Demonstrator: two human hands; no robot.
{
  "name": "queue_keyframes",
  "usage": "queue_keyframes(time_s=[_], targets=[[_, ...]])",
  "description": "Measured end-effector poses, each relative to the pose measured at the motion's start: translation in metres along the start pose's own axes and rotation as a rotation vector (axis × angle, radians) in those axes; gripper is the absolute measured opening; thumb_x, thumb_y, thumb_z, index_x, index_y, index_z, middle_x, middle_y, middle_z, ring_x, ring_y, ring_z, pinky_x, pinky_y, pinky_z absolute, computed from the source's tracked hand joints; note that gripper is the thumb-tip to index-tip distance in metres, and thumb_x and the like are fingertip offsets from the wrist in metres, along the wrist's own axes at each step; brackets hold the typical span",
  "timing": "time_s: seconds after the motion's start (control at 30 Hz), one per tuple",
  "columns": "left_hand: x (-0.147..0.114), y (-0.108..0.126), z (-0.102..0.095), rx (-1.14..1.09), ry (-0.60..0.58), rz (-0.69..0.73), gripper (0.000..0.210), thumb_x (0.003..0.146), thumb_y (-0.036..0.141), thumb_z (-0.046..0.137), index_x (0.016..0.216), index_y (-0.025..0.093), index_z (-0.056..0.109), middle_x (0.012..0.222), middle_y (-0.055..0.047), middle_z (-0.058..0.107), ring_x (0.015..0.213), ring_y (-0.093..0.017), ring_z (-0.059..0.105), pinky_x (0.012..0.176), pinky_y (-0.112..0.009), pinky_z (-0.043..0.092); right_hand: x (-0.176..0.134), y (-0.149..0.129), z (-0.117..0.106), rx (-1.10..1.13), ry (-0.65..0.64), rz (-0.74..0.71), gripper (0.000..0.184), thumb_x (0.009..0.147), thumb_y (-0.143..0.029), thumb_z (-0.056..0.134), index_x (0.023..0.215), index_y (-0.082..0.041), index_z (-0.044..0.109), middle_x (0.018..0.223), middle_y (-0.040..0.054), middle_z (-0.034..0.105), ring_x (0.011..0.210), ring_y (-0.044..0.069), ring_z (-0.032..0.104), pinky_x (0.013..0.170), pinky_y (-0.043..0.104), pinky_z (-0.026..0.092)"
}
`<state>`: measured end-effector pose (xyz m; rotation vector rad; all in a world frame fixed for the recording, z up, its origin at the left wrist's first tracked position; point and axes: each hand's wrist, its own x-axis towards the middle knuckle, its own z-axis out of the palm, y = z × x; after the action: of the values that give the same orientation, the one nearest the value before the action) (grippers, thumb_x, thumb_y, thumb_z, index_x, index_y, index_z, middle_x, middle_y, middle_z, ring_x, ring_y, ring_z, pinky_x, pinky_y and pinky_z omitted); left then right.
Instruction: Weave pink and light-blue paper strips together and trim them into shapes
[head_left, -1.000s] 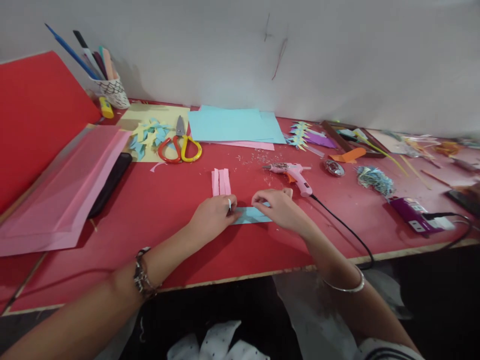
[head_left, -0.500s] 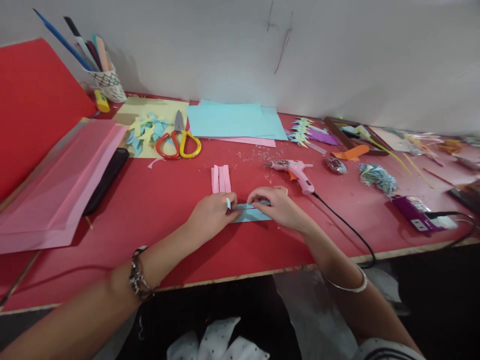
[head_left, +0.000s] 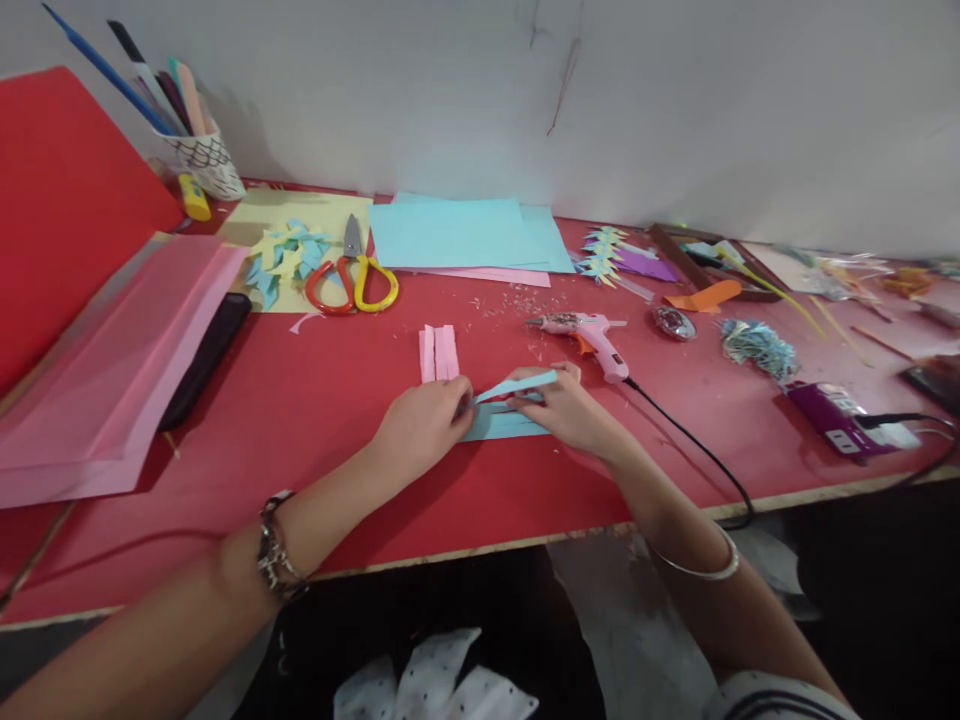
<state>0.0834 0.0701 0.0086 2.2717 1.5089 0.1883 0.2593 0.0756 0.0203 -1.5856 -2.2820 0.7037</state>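
Observation:
A narrow light-blue paper strip (head_left: 519, 384) stands raised at a slant between my two hands. My left hand (head_left: 424, 425) has its fingers closed on the strip's left end. My right hand (head_left: 566, 408) is closed around the strip's right part, its fingertips partly hidden by the paper. Beneath them a wider piece of light-blue paper (head_left: 501, 425) lies flat on the red table, with slits along its length. Just beyond my left hand are pink paper strips (head_left: 439, 352), laid side by side.
A pink glue gun (head_left: 589, 335) with a black cord lies right of my hands. Scissors (head_left: 352, 275) rest by cut paper bits (head_left: 289, 258); blue sheets (head_left: 457, 232) lie at the back. Pink sheets (head_left: 112, 370) are at left, a purple power strip (head_left: 836, 415) at right.
A light-blue strip has risen from the flat blue paper and now slants up between my hands. Both hands stay in nearly the same place; the view has shifted slightly.

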Motion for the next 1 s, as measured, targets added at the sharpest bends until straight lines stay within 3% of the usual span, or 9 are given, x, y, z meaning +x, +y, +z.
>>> queue_keyframes(time_s=[0.27, 0.57, 0.8, 0.9, 1.0], targets=[[0.000, 0.002, 0.002, 0.047, 0.012, -0.012, 0.013, 0.081, 0.024, 0.044, 0.085, 0.017, 0.054, 0.073, -0.003, 0.063, 0.066, -0.017, 0.058, 0.050, -0.025, 0.028, -0.007, 0.014, 0.001, -0.079, -0.001, -0.003, 0.012, 0.078, -0.020, 0.050, 0.083, -0.019, 0.060, 0.078, 0.0007, 0.065, 0.075, 0.015, 0.057, 0.089, 0.041, 0.020], [0.001, 0.003, 0.001, 0.050, 0.004, -0.022, 0.013, 0.080, 0.023, 0.045, 0.086, 0.017, 0.056, 0.071, -0.002, 0.062, 0.064, -0.016, 0.057, 0.050, -0.025, 0.029, -0.013, 0.020, 0.000, -0.145, 0.089, 0.030, 0.019, 0.080, -0.016, 0.042, 0.083, -0.020, 0.060, 0.084, 0.0025, 0.067, 0.076, 0.017, 0.058, 0.088, 0.043, 0.020], [-0.002, 0.004, 0.000, 0.048, 0.012, -0.038, 0.012, 0.081, 0.024, 0.045, 0.084, 0.019, 0.055, 0.070, -0.001, 0.062, 0.064, -0.015, 0.058, 0.049, -0.024, 0.030, -0.029, 0.032, 0.004, -0.314, 0.312, 0.044, 0.022, 0.077, -0.014, 0.039, 0.085, -0.020, 0.058, 0.072, 0.0029, 0.065, 0.071, 0.017, 0.058, 0.084, 0.040, 0.027], [-0.002, 0.003, -0.001, 0.023, 0.033, -0.025, 0.018, 0.084, 0.026, 0.039, 0.085, 0.018, 0.055, 0.067, -0.002, 0.061, 0.062, -0.015, 0.058, 0.049, -0.024, 0.030, -0.033, 0.047, -0.010, -0.372, 0.466, 0.097, 0.022, 0.077, -0.018, 0.038, 0.089, -0.019, 0.056, 0.065, 0.0026, 0.060, 0.061, 0.016, 0.053, 0.074, 0.035, 0.033], [-0.002, 0.003, 0.000, 0.013, 0.048, -0.022, 0.025, 0.086, 0.028, 0.033, 0.083, 0.016, 0.055, 0.062, -0.002, 0.058, 0.059, -0.015, 0.056, 0.048, -0.024, 0.029, -0.031, 0.065, -0.031, -0.447, 0.676, 0.188, 0.021, 0.077, -0.027, 0.040, 0.090, -0.018, 0.055, 0.073, 0.0067, 0.058, 0.070, 0.020, 0.051, 0.066, 0.033, 0.037]])
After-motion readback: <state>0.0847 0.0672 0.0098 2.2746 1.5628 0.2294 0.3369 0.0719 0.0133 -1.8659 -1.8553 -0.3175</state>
